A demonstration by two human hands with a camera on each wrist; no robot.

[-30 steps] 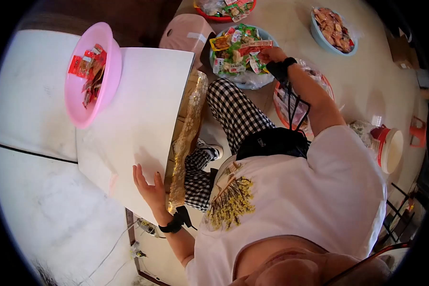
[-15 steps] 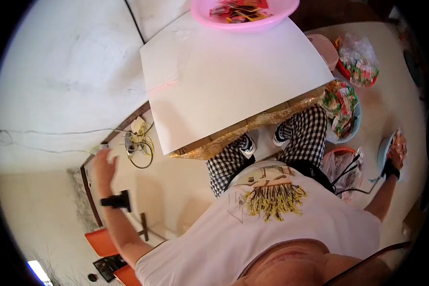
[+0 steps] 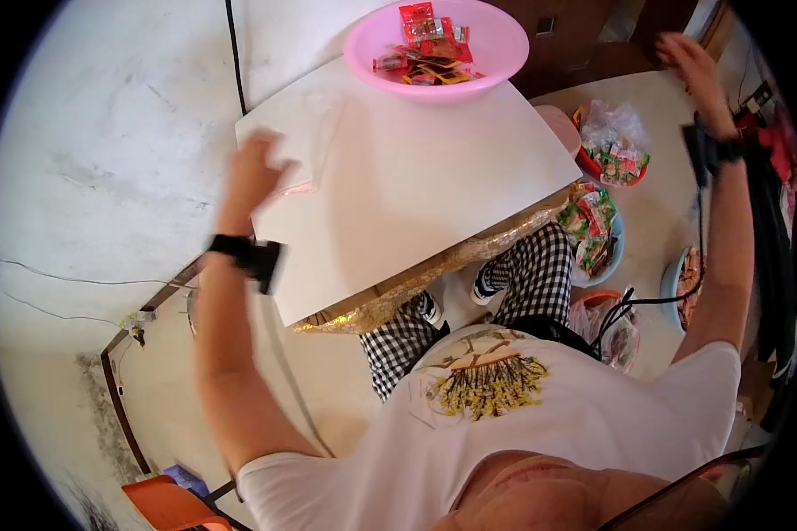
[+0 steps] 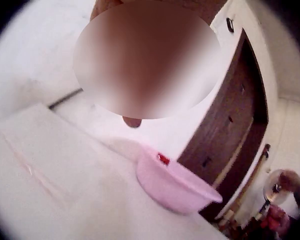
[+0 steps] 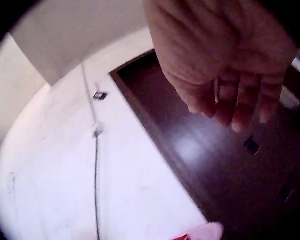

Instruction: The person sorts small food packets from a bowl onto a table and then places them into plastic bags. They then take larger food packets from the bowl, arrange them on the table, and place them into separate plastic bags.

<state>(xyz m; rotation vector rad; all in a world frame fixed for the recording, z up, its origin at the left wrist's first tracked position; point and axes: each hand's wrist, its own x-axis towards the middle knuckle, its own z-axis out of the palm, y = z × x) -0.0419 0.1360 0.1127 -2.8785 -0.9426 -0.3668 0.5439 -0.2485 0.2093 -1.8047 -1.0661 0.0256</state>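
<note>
My left hand (image 3: 255, 173) is raised over the left part of the white table (image 3: 434, 168), blurred by motion, with nothing seen in it. It overlaps a flat clear plastic bag (image 3: 314, 146) with a pinkish edge. A blurred patch hides most of this hand in the left wrist view, leaving a fingertip (image 4: 132, 122) below it. My right hand (image 3: 692, 71) is held up at the far right, away from the table. Its palm is bare and its fingers bend loosely in the right wrist view. Between the hands, a pink basin (image 3: 496, 49) holds red snack packets (image 3: 438, 40).
On the floor right of the table stand a red basin (image 3: 639, 179) and a blue basin (image 3: 618, 243) of packets. Further right is another blue basin (image 3: 671, 288); a red one (image 3: 602, 296) sits beside my leg. An orange chair (image 3: 173, 503) is at lower left.
The view has turned toward the table. My right hand has left the packets in the floor basins and risen to the upper right. My left hand has swung out past the table, then back over it.
</note>
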